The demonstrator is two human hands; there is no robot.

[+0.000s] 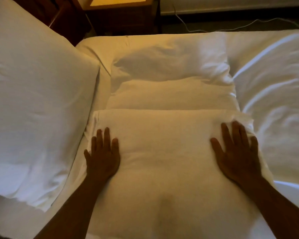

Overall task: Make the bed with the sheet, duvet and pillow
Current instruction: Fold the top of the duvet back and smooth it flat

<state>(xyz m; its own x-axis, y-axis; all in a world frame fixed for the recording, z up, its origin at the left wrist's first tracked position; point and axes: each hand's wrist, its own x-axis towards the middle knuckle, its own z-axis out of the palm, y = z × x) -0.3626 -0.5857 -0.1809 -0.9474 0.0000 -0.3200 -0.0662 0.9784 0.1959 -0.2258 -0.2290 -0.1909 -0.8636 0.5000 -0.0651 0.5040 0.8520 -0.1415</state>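
Pillow (164,152) lies flat in front of you on the bed, long side across the view. Your left hand (103,156) rests palm-down near its left end, fingers straight and slightly spread. Your right hand (237,153) presses flat near the right end, fingers splayed, fingertips sinking into bunched fabric at the far right corner. Neither hand grips anything. Beyond it, two more pillows are stacked in a row toward the far edge: a middle pillow (171,95) touching the near one, then a far pillow (169,64), rumpled and dented. A large pillow (38,104) stands tilted at your left, just beside the row. Duvet (276,94) lies creased on your right, touching the pillows' right ends. Sheet (104,94) shows between the row and the large pillow. Nightstand (121,16) and a white cable (214,30) sit on the dark floor past the bed.
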